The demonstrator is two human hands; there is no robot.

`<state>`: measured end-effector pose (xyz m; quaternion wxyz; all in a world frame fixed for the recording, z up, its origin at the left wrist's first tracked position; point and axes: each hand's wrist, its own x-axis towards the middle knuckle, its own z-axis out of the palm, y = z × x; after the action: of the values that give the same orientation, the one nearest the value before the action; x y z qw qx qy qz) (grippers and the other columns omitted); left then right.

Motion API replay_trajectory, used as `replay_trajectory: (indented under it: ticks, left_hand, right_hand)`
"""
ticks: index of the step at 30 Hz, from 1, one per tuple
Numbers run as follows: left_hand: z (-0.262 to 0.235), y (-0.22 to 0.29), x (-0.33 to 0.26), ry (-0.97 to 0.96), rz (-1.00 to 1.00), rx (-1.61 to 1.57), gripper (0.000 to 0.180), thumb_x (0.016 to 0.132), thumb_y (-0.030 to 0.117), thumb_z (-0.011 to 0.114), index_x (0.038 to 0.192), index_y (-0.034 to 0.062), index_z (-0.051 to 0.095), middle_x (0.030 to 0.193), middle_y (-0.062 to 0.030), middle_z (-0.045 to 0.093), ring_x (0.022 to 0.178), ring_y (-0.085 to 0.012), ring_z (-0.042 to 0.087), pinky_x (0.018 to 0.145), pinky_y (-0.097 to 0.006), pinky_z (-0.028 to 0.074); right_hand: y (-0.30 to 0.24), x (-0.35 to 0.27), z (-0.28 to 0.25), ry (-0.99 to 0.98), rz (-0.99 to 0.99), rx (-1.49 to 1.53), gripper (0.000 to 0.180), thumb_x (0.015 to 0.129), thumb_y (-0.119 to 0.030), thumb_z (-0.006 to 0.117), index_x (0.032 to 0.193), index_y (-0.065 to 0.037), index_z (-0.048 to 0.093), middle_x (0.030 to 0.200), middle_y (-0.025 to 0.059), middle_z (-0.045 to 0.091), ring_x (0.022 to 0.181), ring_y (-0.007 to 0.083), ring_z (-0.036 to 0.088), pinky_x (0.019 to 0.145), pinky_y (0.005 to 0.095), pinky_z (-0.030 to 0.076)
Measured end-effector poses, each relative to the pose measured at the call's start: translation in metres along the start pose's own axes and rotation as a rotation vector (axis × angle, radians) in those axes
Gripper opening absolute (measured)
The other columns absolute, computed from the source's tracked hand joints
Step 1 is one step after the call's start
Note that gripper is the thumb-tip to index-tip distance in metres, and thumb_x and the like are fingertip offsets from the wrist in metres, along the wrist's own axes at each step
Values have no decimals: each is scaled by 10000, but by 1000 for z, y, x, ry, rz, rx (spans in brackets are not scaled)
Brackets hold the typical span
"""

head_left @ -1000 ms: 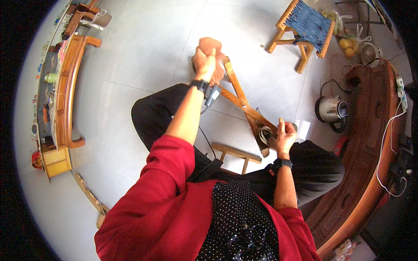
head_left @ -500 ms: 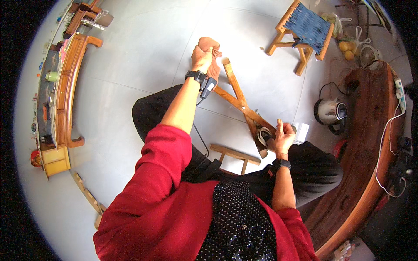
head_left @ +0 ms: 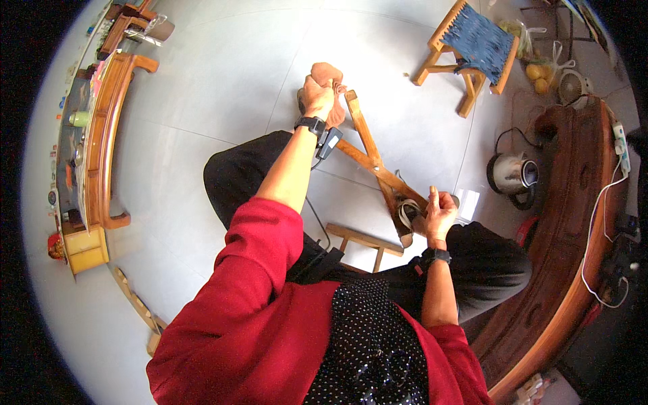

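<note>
My left hand point(head_left: 316, 98) is closed around a crumpled brown cloth point(head_left: 327, 71), at the far left end of a wooden folding stool frame point(head_left: 365, 133). The frame's crossed bars meet at a pivot and lie tilted between my legs. At its near right end my right hand point(head_left: 441, 213) is closed with the thumb raised, apparently gripping the bar; its fingertips are partly hidden. A pale strap loop point(head_left: 407, 212) lies beside that hand. Below my left wrist, a small black box point(head_left: 329, 143) hangs on a cable.
A wooden stool with a blue woven seat point(head_left: 479, 42) stands at the far right, near bagged oranges point(head_left: 537, 71) and a small fan point(head_left: 572, 85). A metal kettle point(head_left: 511, 173) sits beside the dark wooden bench point(head_left: 550, 223). Another wooden piece point(head_left: 364, 237) lies by my knees. Wooden furniture point(head_left: 111, 142) lines the left.
My left hand and the brown cloth have shifted slightly right and nearer along the frame. A dark shoe now shows beside that hand. My right hand has barely moved.
</note>
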<state>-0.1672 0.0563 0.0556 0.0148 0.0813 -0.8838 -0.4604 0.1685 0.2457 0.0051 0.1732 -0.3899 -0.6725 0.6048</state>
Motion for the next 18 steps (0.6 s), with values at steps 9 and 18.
replay_trajectory:
  ticks: [9, 18]
  left_hand:
    - [13, 16, -31, -122, 161, 206, 378, 857, 174, 722, 1153, 10, 552, 965, -233, 711, 976, -372, 698, 812, -449, 556]
    - [-56, -6, -41, -605, -46, -847, 373, 1040, 277, 519, 1286, -4, 519, 1073, -120, 667, 954, -216, 680, 791, -344, 570]
  right_hand:
    - [12, 2, -2, -7, -6, -12, 358, 946, -274, 715, 738, 1, 619, 596, -42, 521, 567, 52, 411, 512, 249, 357]
    - [-9, 8, -4, -14, -21, -94, 345, 933, -316, 719, 829, 5, 649, 659, 8, 588, 600, 104, 480, 578, 281, 424]
